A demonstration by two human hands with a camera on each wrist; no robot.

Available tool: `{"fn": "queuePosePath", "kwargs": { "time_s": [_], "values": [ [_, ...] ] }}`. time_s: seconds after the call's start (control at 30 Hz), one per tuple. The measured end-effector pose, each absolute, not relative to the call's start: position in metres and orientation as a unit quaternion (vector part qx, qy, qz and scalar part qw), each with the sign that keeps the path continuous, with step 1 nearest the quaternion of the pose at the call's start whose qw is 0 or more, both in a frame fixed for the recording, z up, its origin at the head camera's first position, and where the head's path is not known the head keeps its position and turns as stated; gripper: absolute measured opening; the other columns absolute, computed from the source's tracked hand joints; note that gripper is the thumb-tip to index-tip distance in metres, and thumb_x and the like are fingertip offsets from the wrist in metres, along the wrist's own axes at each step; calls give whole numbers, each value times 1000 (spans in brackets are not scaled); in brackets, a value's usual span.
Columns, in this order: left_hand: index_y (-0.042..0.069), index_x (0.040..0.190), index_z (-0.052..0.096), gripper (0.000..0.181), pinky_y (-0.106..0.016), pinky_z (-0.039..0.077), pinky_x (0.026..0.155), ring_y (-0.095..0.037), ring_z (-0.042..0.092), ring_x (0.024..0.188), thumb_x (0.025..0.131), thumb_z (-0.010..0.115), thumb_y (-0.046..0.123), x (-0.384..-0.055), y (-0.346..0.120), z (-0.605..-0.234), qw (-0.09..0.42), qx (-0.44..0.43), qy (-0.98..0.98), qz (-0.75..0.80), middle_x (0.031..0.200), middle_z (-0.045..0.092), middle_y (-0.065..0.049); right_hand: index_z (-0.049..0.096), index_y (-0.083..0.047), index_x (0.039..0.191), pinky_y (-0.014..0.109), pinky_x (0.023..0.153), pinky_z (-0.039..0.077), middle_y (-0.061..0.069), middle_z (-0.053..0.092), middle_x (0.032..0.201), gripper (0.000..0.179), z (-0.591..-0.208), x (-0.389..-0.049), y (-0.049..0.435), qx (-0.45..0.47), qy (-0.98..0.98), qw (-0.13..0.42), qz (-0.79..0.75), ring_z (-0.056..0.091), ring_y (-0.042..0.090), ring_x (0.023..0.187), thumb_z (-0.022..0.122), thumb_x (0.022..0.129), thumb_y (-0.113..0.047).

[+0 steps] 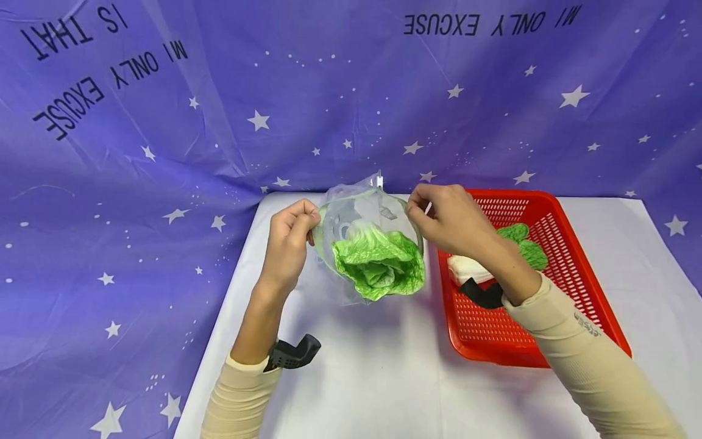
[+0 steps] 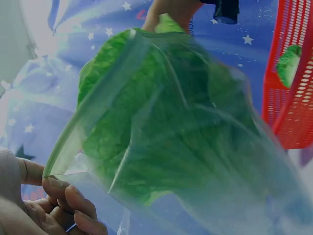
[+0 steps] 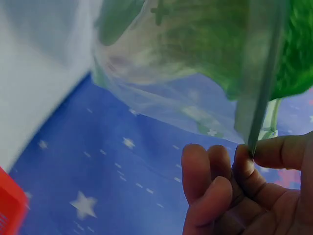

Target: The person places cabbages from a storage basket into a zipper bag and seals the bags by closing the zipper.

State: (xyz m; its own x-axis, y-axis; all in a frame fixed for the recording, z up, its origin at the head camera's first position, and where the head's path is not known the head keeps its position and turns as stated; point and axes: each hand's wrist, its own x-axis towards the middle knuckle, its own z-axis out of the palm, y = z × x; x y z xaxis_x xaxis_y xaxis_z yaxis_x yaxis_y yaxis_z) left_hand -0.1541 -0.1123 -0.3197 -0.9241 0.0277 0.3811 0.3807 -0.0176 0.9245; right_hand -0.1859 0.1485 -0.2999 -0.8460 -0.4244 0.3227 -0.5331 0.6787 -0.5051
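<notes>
A clear plastic bag (image 1: 351, 207) with a pale green rim hangs over the table, its mouth spread between my hands. Inside it sits a leafy green cabbage (image 1: 378, 262), its curled leaves showing at the opening; in the left wrist view the cabbage (image 2: 132, 127) shows through the film. My left hand (image 1: 287, 241) pinches the left side of the rim between thumb and index finger. On the opposite side, my right hand (image 1: 452, 219) pinches the rim the same way. The right wrist view shows the edge between the right thumb and fingertip (image 3: 243, 164).
A red perforated basket (image 1: 493, 355) stands on the right of the white table (image 1: 373, 378). In it lies a bok choy (image 1: 532, 253) with white stalk and green leaves, partly behind my right forearm. A purple star-printed cloth (image 1: 329, 91) hangs behind the table.
</notes>
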Motion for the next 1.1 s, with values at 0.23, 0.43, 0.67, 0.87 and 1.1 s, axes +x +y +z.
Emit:
{"fn": "queuePosePath", "kwargs": {
  "time_s": [0.23, 0.43, 0.67, 0.87, 1.1],
  "values": [
    [-4, 69, 48, 19, -25, 28, 48, -15, 34, 50, 87, 45, -2, -161, -111, -290, 187, -177, -699, -667, 56, 37, 0, 67, -6, 88, 27, 50, 39, -3, 61, 65, 15, -266, -181, 151, 275, -896, 158, 312, 50, 11, 49, 57, 98, -13],
    [-2, 70, 52, 19, -27, 19, 44, -10, 26, 48, 88, 47, -3, -166, -113, -277, 231, -179, -719, -630, 55, 31, 2, 69, -3, 88, 24, 49, 35, 2, 56, 61, 11, -249, -181, 151, 266, -891, 210, 303, 47, 14, 51, 63, 94, -9],
    [-3, 69, 54, 21, -26, 17, 38, -9, 26, 41, 88, 47, -5, -168, -116, -272, 252, -161, -737, -607, 49, 31, 1, 72, -3, 88, 25, 50, 32, 3, 53, 60, 10, -243, -184, 150, 265, -894, 211, 293, 43, 16, 51, 65, 93, -9],
    [-3, 70, 55, 19, -25, 18, 37, -9, 28, 40, 87, 48, -4, -166, -118, -266, 265, -160, -734, -604, 47, 33, -1, 72, -3, 88, 25, 49, 31, 3, 52, 60, 10, -248, -190, 147, 259, -895, 196, 306, 43, 16, 53, 65, 93, -9],
    [1, 69, 55, 21, -27, 22, 39, -13, 31, 42, 89, 51, -2, -166, -112, -265, 261, -167, -756, -576, 49, 37, -6, 71, -4, 88, 28, 48, 33, 2, 50, 57, 13, -265, -199, 148, 253, -906, 156, 303, 43, 16, 50, 63, 94, -13]
  ]
}}
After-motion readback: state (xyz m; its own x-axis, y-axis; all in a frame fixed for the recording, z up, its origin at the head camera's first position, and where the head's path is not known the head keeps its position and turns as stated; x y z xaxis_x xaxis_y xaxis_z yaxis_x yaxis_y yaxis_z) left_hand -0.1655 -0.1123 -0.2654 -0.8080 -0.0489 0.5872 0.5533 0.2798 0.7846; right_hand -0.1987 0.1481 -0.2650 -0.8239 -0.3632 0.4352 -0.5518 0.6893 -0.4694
